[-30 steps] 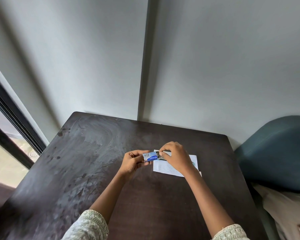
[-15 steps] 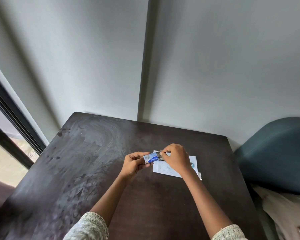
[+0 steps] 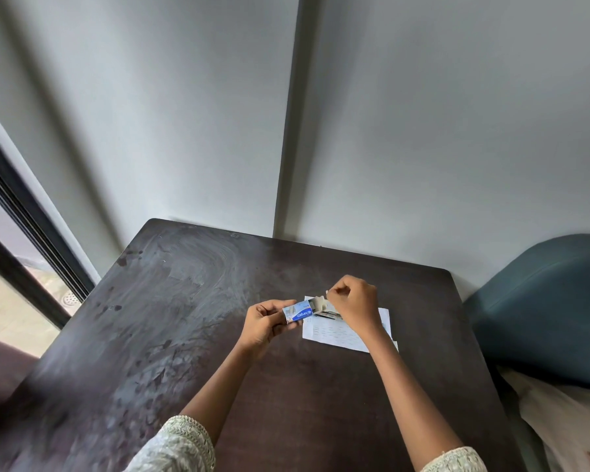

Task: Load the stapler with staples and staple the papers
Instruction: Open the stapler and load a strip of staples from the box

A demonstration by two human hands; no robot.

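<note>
Head view is taking in a grey wall (image 3: 423,131) filling the upper half of the frame, with a vertical seam running down its middle to the far edge of a dark wooden table (image 3: 150,335) that is spreading across the lower half, its surface smeared with pale swirls toward the left. A black-framed window (image 3: 17,233) is cutting across the left edge of the frame, and a blue-green cushioned seat (image 3: 542,301) is sitting at the right edge, just beside the table's right side, with pale fabric (image 3: 566,420) lying below it. Two bare forearms are reaching up from the bottom of the frame, each ending in a light embroidered sleeve (image 3: 181,447). Right of centre, white printed papers (image 3: 338,335) are lying flat on the table, partly hidden under the right wrist. The left hand (image 3: 264,323) is curling around the left end of a small blue and white staple box (image 3: 297,313), gripping it between thumb and fingers and holding it raised above the table at the papers' left edge. The right hand (image 3: 355,306) is closing its fingertips in a pinch on the box's opened cardboard flap (image 3: 319,303) at the right end. A dark, thin object (image 3: 327,315) is lying on the papers just below the right hand; it is too small and too covered to tell what it is.
</note>
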